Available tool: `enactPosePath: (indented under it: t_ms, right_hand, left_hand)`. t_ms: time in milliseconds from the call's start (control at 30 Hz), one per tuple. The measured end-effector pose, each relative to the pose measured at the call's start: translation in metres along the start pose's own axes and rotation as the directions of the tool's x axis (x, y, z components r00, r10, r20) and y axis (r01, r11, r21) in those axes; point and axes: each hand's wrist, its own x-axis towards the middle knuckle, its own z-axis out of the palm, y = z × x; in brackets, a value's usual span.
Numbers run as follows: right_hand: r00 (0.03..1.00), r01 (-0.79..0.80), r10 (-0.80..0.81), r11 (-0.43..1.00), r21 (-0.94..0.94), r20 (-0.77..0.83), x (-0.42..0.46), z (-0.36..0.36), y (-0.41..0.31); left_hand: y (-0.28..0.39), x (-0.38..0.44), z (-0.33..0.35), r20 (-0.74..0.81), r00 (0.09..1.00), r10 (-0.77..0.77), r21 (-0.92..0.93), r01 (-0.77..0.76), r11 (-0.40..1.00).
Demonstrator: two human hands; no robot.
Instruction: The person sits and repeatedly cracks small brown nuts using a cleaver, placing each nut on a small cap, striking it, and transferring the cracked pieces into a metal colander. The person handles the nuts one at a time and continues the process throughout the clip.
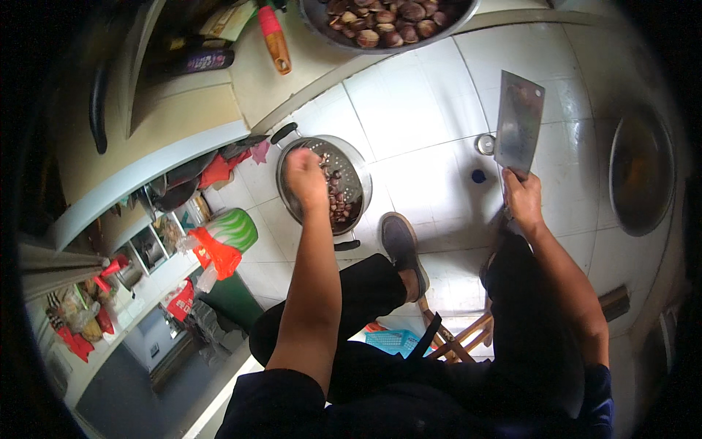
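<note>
My left hand (pixel 305 178) is over the metal steamer pot (pixel 359 156) on the tiled floor. Motion blurs its fingers, so whether they hold anything is unclear. Brown chestnuts (pixel 339 208) lie on the perforated bottom of the pot, partly hidden by my hand and forearm. In my right hand (pixel 524 200) is a Chinese cleaver (pixel 518 123), gripped by its handle with the broad blade pointing away from me. Farther off, a large metal pan (pixel 378 50) holds many chestnuts (pixel 395 27), several with pale patches.
A metal basin (pixel 641 175) stands at the right. Near the cleaver lie a small round metal lid (pixel 485 144) and a dark blue disc (pixel 479 176). Left of the pot are a green-and-white container (pixel 236 228) and an orange plastic bag (pixel 218 255). A blue basket (pixel 395 340) sits near a wooden stool (pixel 455 345).
</note>
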Motion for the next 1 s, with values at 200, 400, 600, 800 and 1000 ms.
enactPosePath:
  t_ms: [200, 400, 600, 800, 1000]
  right_hand:
    - [1.000, 0.016, -0.016, 0.999, -0.037, -0.005, -0.002, 0.008, 0.011]
    - [1.000, 0.030, -0.031, 0.990, -0.135, -0.006, -0.001, 0.003, 0.027]
    - [1.000, -0.007, 0.007, 0.998, -0.064, -0.009, -0.004, -0.004, 0.025]
    - [1.000, 0.010, -0.009, 0.994, -0.110, 0.016, -0.001, -0.001, 0.036]
    - [1.000, -0.008, 0.009, 0.997, -0.076, 0.010, 0.000, -0.012, 0.036]
  left_hand:
    - [-0.112, -0.076, -0.010, 0.388, 0.830, -0.401, 0.549, 0.141, 0.824]
    - [-0.087, -0.070, 0.012, 0.470, 0.741, -0.479, 0.548, 0.180, 0.817]
    - [-0.094, -0.066, 0.031, 0.407, 0.716, -0.568, 0.195, 0.539, 0.819]
    - [-0.099, -0.040, 0.043, 0.207, 0.772, -0.601, 0.138, 0.585, 0.799]
    - [-0.056, -0.019, 0.059, 0.204, 0.896, -0.393, 0.375, 0.300, 0.877]
